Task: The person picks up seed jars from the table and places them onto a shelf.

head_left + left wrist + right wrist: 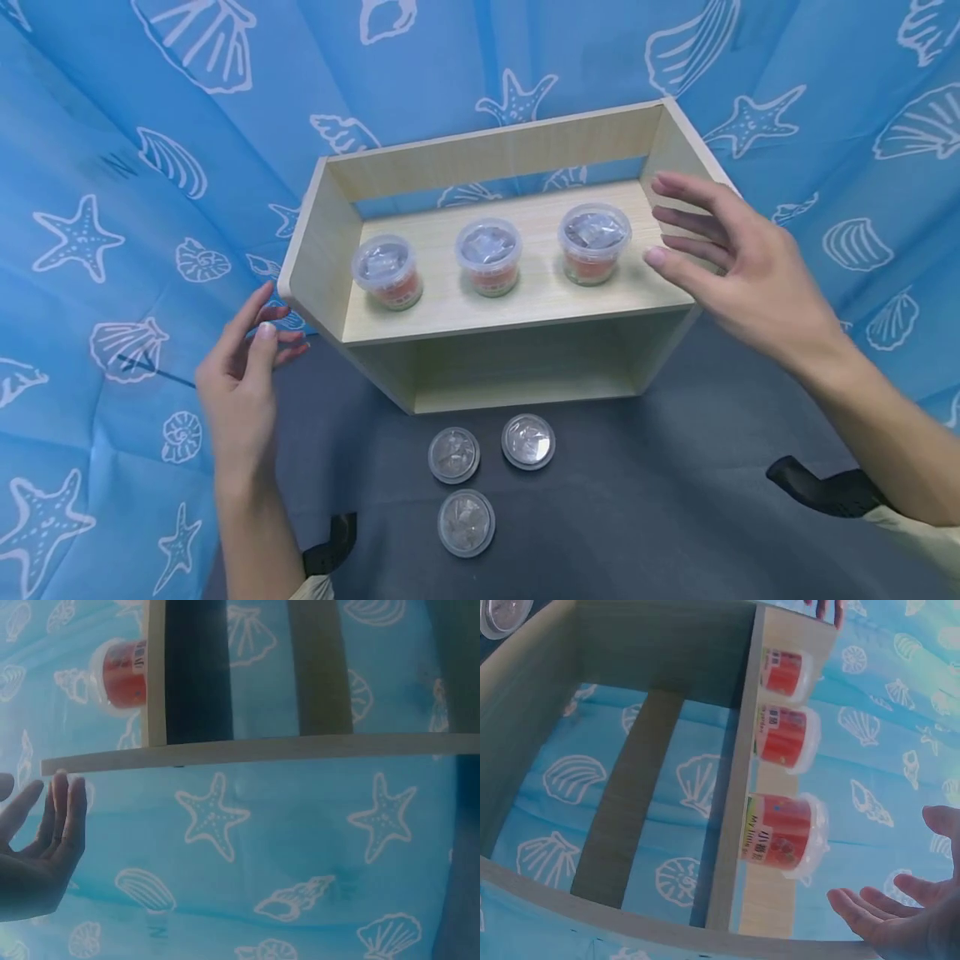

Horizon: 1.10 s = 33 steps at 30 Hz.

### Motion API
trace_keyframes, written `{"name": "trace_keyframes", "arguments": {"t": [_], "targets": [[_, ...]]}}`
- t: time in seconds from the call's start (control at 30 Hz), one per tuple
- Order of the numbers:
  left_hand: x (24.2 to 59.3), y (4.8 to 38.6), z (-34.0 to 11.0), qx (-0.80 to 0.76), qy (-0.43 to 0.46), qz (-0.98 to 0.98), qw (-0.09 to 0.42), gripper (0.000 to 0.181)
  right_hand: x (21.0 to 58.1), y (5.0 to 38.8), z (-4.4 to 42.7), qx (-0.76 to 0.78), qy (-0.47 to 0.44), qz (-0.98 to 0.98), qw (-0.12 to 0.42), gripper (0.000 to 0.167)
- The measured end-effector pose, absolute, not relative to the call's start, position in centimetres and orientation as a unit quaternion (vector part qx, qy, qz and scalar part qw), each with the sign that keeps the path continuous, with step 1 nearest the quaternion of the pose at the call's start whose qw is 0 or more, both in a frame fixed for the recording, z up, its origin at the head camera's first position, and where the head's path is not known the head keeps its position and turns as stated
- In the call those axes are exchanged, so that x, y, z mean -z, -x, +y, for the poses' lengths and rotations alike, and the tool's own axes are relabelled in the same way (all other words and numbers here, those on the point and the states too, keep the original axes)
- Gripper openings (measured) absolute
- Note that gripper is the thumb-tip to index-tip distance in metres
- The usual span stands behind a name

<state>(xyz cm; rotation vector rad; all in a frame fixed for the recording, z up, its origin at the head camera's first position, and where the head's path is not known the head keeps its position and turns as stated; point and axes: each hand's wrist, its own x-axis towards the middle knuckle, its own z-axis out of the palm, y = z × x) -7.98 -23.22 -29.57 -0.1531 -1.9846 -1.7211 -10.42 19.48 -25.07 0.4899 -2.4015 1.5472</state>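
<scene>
A pale wooden two-tier shelf (315, 250) holds three clear lidded cups with red labels on its upper board: a left cup (397, 287), a middle cup (491, 260) and a right cup (592, 243). Beside the shelf's left side panel is my left hand (243, 375), its fingers loosely bent and holding nothing; whether the fingertips touch the wood I cannot tell. My right hand (750, 258) is at the right side panel, fingers spread and empty, with the thumb close to the right cup but apart from it. Red labels (778, 831) face the front in the right wrist view.
Three more lidded cups stand on the dark grey tabletop before the shelf: one at left (453, 455), one at right (528, 442), one nearest me (466, 523). A blue seashell-print curtain (420, 75) hangs behind and at both sides.
</scene>
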Motion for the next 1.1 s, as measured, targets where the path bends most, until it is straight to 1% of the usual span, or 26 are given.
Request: {"name": "trace_keyframes", "arguments": {"t": [0.17,0.3,0.4,0.53,0.73,0.77,0.9,1.1], "targets": [[30.3,7.3,-23.3,0.622,0.059,-0.731,0.273,0.033,24.5,9.7,20.0,-0.518,-0.172,-0.825,0.148,0.061],[30.9,6.6,-23.4,0.6,0.065,-0.75,0.27,0.032,24.3,9.5,20.5,-0.51,-0.166,-0.827,0.171,0.059],[31.5,5.9,-23.5,0.569,0.06,-0.779,0.259,0.031,24.3,9.5,20.9,-0.504,-0.159,-0.829,0.182,0.057],[32.5,5.3,-23.4,0.549,0.074,-0.796,0.244,0.03,24.5,9.4,21.4,-0.506,-0.148,-0.83,0.184,0.052],[34.6,4.9,-23.3,0.538,0.123,-0.788,0.273,0.029,24.5,9.2,22.1,-0.521,-0.136,-0.822,0.187,0.047],[35.0,4.9,-23.3,0.546,0.13,-0.782,0.272,0.029,24.5,9.3,22.2,-0.522,-0.136,-0.821,0.189,0.046],[37.0,4.9,-23.2,0.584,0.169,-0.754,0.248,0.03,24.5,9.4,22.5,-0.521,-0.133,-0.817,0.208,0.043],[40.2,4.6,-21.9,0.588,0.209,-0.756,0.198,0.03,24.6,9.4,22.9,-0.509,-0.117,-0.822,0.228,0.04]]}}
